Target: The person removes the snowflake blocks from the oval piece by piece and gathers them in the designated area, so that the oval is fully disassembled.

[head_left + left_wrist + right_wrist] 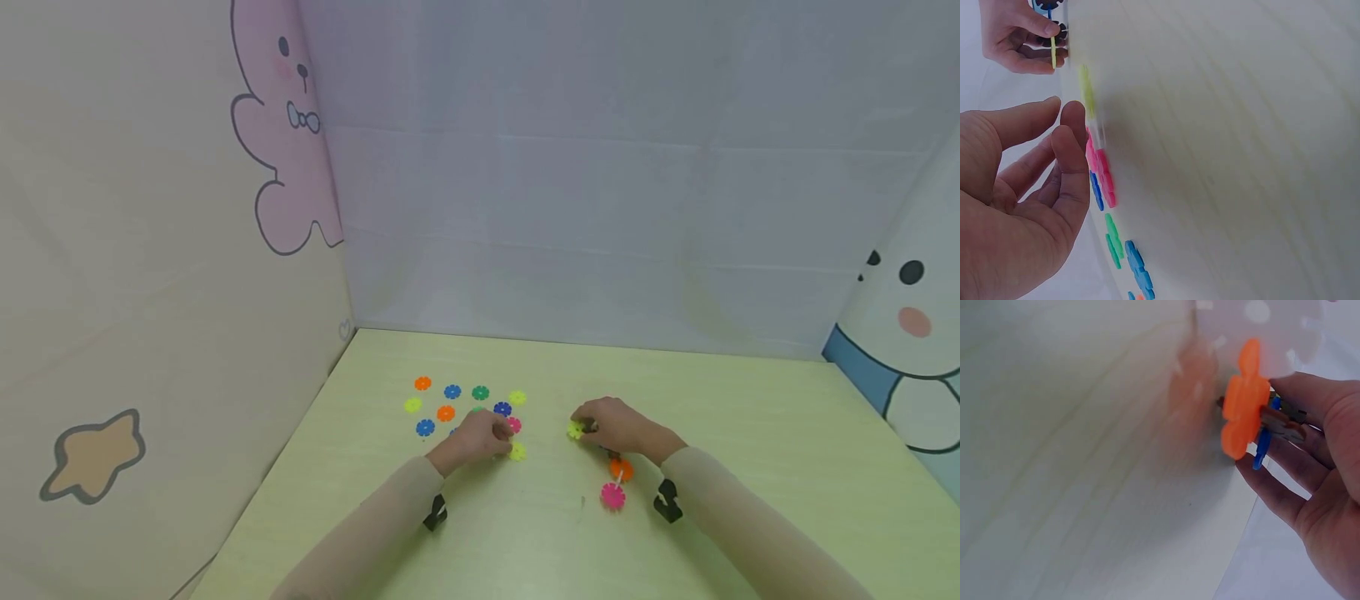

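My right hand (pixel 611 423) grips a chain of interlocking plastic snowflake discs, pinching its yellow disc (pixel 575 430) end. Along the chain come a blue disc (pixel 1262 449), a brown disc (pixel 1284 424), an orange disc (pixel 1242 412), a translucent white disc (pixel 1260 328) and a pink disc (pixel 612 497). My fingers partly hide its dark discs. My left hand (pixel 476 437) hovers low over the table with loosely bent fingers. Thumb and fingertips stand apart, and nothing shows between them. Just beyond those fingertips lies a loose yellow disc (pixel 1087 90).
Loose discs lie spread left of centre, among them an orange disc (pixel 423 383), a green disc (pixel 480 392), a blue disc (pixel 425 427) and a pink disc (pixel 1105 178). The pale table (pixel 720 400) meets a curtain (pixel 600 208) behind and a printed cloth wall (pixel 172 333) at left.
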`<move>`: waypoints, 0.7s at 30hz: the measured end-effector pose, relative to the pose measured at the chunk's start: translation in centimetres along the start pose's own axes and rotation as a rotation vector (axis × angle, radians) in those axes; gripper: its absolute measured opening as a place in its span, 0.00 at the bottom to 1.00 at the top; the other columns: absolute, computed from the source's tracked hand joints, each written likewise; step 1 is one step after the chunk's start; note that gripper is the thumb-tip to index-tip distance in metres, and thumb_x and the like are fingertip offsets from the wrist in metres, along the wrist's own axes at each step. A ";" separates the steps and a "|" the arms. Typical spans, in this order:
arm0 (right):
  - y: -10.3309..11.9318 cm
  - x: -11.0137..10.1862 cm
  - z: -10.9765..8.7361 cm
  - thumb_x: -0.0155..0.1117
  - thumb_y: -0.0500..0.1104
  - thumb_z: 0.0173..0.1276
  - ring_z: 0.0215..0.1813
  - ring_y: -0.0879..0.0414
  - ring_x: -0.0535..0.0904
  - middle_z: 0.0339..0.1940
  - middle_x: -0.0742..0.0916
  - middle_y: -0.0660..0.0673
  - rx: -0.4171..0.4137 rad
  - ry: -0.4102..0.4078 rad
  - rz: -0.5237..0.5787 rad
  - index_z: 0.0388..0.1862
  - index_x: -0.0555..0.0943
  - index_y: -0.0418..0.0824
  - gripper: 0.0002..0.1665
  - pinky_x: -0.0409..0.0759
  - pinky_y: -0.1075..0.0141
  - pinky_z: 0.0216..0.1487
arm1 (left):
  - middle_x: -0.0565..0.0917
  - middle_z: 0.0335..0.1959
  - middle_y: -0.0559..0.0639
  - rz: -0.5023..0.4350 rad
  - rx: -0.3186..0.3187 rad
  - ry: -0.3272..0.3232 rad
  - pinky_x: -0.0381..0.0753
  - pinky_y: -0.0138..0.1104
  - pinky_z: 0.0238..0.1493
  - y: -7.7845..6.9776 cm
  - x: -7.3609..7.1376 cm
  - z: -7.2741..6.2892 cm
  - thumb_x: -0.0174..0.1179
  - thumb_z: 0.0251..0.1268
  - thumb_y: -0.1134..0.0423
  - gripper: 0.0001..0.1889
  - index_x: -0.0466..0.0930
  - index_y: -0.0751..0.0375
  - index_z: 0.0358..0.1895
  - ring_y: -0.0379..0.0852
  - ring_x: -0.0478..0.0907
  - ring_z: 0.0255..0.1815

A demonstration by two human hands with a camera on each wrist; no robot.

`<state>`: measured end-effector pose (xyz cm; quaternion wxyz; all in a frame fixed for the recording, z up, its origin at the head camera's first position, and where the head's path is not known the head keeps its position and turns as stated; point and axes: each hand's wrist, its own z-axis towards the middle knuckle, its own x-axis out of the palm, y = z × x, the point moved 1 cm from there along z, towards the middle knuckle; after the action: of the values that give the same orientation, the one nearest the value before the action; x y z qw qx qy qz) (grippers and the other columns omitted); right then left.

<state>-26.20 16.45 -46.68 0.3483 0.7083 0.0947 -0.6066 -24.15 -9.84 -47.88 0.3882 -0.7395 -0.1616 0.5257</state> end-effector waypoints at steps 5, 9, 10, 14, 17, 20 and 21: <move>-0.2 0.0 0.0 0.69 0.39 0.60 0.40 0.57 0.79 0.41 0.84 0.49 -0.005 0.006 0.000 0.47 0.82 0.37 0.16 0.78 0.59 0.44 | 0.80 0.29 0.45 0.003 -0.014 -0.004 0.78 0.32 0.31 -0.4 -0.1 0.2 0.64 0.59 0.66 0.04 0.82 0.60 0.36 0.42 0.76 0.29; -0.2 0.0 0.1 0.69 0.39 0.60 0.40 0.57 0.79 0.41 0.84 0.49 -0.002 0.010 0.006 0.48 0.82 0.38 0.16 0.78 0.59 0.44 | 0.81 0.29 0.45 -0.012 -0.009 -0.007 0.77 0.31 0.31 -1.1 0.2 0.6 0.62 0.61 0.65 0.03 0.81 0.60 0.35 0.40 0.78 0.28; -0.2 0.0 0.1 0.69 0.39 0.60 0.40 0.57 0.79 0.41 0.84 0.49 -0.003 0.012 0.008 0.48 0.82 0.38 0.16 0.78 0.60 0.44 | 0.81 0.29 0.45 -0.021 -0.006 -0.008 0.78 0.32 0.31 -1.4 0.3 0.7 0.61 0.62 0.65 0.03 0.81 0.60 0.35 0.40 0.79 0.28; 0.0 -0.2 0.1 0.69 0.39 0.60 0.40 0.56 0.80 0.42 0.84 0.48 0.003 0.015 0.019 0.48 0.81 0.37 0.16 0.78 0.59 0.44 | 0.81 0.29 0.46 -0.027 -0.012 -0.014 0.77 0.31 0.30 -2.5 1.0 1.0 0.58 0.64 0.64 0.05 0.81 0.61 0.36 0.39 0.80 0.27; 0.1 -0.2 0.1 0.68 0.38 0.60 0.40 0.56 0.80 0.42 0.84 0.48 0.009 0.016 0.039 0.48 0.81 0.37 0.16 0.78 0.59 0.45 | 0.82 0.28 0.47 -0.061 -0.044 -0.023 0.76 0.31 0.29 -3.3 1.7 1.2 0.57 0.66 0.62 0.07 0.81 0.61 0.38 0.39 0.80 0.26; 0.2 -0.2 0.1 0.68 0.38 0.60 0.41 0.55 0.80 0.42 0.84 0.48 -0.003 0.016 0.051 0.48 0.81 0.37 0.16 0.78 0.59 0.45 | 0.82 0.26 0.48 -0.137 -0.082 -0.026 0.77 0.31 0.29 -3.9 2.4 1.4 0.57 0.66 0.61 0.09 0.79 0.64 0.40 0.41 0.81 0.26; 0.3 -0.2 0.1 0.68 0.37 0.60 0.41 0.55 0.80 0.42 0.84 0.48 -0.010 0.015 0.048 0.48 0.81 0.37 0.16 0.78 0.59 0.45 | 0.82 0.26 0.48 -0.159 -0.095 -0.024 0.77 0.32 0.30 -4.1 2.6 1.4 0.57 0.67 0.60 0.10 0.78 0.64 0.41 0.41 0.81 0.26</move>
<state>-26.18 16.27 -46.41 0.3655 0.7132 0.0834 -0.5923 -23.71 -4.89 -46.74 0.3912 -0.7357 -0.2493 0.4936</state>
